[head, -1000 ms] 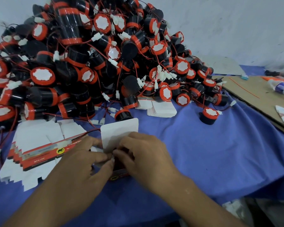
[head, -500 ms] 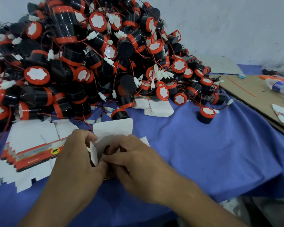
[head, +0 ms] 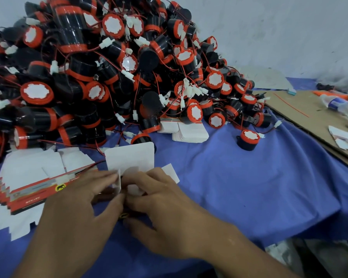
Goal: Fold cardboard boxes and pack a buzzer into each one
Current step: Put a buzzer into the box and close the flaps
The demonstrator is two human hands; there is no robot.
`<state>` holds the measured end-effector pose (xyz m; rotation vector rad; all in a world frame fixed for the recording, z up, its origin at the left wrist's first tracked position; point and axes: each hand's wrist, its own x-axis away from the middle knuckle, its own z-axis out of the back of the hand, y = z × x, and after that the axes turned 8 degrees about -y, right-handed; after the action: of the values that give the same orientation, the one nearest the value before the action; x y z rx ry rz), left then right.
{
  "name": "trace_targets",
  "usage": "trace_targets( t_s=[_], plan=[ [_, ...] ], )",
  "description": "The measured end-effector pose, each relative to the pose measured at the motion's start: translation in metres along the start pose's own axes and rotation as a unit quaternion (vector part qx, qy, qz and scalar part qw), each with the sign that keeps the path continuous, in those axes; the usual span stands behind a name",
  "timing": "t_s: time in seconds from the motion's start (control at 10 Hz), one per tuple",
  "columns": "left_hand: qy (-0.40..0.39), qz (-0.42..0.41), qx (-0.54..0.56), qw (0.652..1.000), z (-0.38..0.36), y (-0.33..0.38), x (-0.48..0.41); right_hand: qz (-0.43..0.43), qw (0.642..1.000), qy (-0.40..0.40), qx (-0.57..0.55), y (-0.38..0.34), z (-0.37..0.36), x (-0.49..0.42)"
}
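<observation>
Side flaps (head: 118, 180) have opened since a second ago — your left hand (head: 78, 201) and right hand (head: 165, 203) each pinch the box (head: 129, 159), fingers curled.

box (head: 130, 159) | side flaps (head: 170, 174) | tucked before → now sticking out

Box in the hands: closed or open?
Open. Lid flap stands unfolded, a side flap sticks out; left hand and right hand pinch the box.

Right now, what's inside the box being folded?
Cannot see: the fingers of the left hand and right hand cover the cardboard box opening, pinching its white flaps. A red wire reaches its left edge.
</observation>
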<state>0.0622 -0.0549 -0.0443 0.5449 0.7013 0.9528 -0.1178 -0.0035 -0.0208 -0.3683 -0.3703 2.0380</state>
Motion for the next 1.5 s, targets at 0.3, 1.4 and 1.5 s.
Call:
trace_targets(
  t_s=[0.3, 1.4, 1.5],
  plan=[
    [-0.024, -0.053, -0.066, 0.996, 0.0, 0.007, 0.0, -0.034, 0.999, -0.033, 0.027, -0.007, 0.001, 0.0],
    [0.045, 0.022, 0.044, 0.998, -0.013, 0.008, -0.008, -0.108, 0.947, 0.122, -0.277, 0.037, -0.002, 0.002],
    [-0.007, -0.087, -0.058, 0.995, -0.004, 0.024, -0.006, -0.047, 0.967, 0.141, -0.206, 0.039, -0.002, 0.0]
  ],
)
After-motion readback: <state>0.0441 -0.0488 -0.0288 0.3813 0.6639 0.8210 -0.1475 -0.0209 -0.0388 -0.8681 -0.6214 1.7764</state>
